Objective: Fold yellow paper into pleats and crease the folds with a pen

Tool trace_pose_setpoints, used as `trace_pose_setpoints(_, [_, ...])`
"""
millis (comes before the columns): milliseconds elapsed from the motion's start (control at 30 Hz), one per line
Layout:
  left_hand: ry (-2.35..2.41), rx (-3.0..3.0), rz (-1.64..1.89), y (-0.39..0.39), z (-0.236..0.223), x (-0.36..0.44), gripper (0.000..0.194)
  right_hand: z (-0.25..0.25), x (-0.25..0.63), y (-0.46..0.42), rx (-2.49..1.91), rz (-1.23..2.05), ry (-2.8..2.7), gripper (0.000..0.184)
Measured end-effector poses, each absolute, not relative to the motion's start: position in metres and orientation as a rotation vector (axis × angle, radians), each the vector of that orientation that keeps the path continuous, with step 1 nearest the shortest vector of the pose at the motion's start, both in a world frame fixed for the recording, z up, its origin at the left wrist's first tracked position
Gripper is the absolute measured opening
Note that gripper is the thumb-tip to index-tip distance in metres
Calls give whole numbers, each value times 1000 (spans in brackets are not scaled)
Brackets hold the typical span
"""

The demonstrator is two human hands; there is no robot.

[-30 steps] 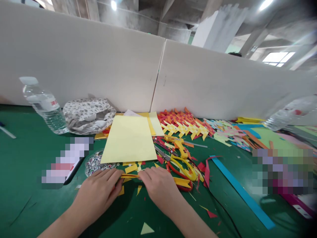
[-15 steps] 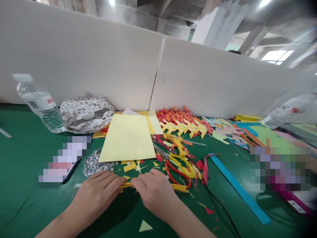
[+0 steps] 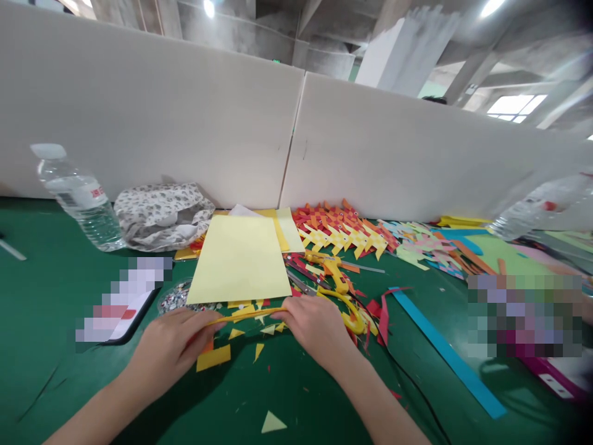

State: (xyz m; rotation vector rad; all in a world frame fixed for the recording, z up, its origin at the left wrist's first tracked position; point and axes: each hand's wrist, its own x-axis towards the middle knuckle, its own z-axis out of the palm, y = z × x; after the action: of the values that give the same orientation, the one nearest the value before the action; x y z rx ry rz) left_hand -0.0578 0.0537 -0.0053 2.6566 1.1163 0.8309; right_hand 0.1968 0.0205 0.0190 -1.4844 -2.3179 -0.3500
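A narrow folded strip of yellow-orange paper [image 3: 252,314] stretches between my two hands, just above the green table. My left hand [image 3: 173,340] is closed on its left part, and a wider yellow end [image 3: 214,358] shows below those fingers. My right hand [image 3: 315,324] pinches the other end. Behind the strip lie pale yellow sheets [image 3: 241,259]. Scissors with yellow handles [image 3: 349,312] lie partly under my right hand. Small paper scraps [image 3: 258,352] are scattered on the table beneath the strip.
A yellow glue gun [image 3: 336,272] with a black cord lies behind the scissors. Woven paper fish [image 3: 343,235] are piled by the white partition. At left are a phone [image 3: 134,303], a dish of beads [image 3: 173,298] and a water bottle [image 3: 78,198]. A blue strip [image 3: 449,352] lies right.
Both hands have lifted the yellow strip slightly and moved apart, the right hand going right and up. More of the strip shows between them. The right hand now covers the red scissor handles.
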Motion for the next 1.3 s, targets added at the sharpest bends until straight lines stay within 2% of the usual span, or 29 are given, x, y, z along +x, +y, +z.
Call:
trace_pose_setpoints(367, [1175, 2358, 785, 54, 1, -54, 26, 24, 219, 29, -1669, -271, -2070, 50])
trace_pose_setpoints(533, [1202, 2197, 756, 56, 5, -56, 31, 21, 227, 30, -1703, -274, -2015, 49])
trace_pose_setpoints(667, [1197, 2022, 707, 54, 14, -56, 39, 22, 234, 31, -1713, -53, -1913, 39])
trace_pose_setpoints(867, [1055, 1560, 764, 57, 20, -58, 37, 28, 238, 30, -1584, 326, -1595, 46])
trace_pose_setpoints(1000, [1018, 1391, 675, 55, 21, -52, 34, 28, 228, 28, -1351, 607, -1401, 39])
trace_pose_setpoints(1100, [1007, 1368, 607, 51, 21, -48, 36, 25, 222, 27, -1196, 727, -1387, 48])
trace_pose_setpoints(1167, [998, 1353, 591, 50, 20, -48, 37, 24, 221, 26, -1170, 729, -1422, 46])
trace_pose_setpoints(1300, [997, 1354, 612, 51, 17, -50, 36, 25, 219, 24, -1283, 527, -1618, 28])
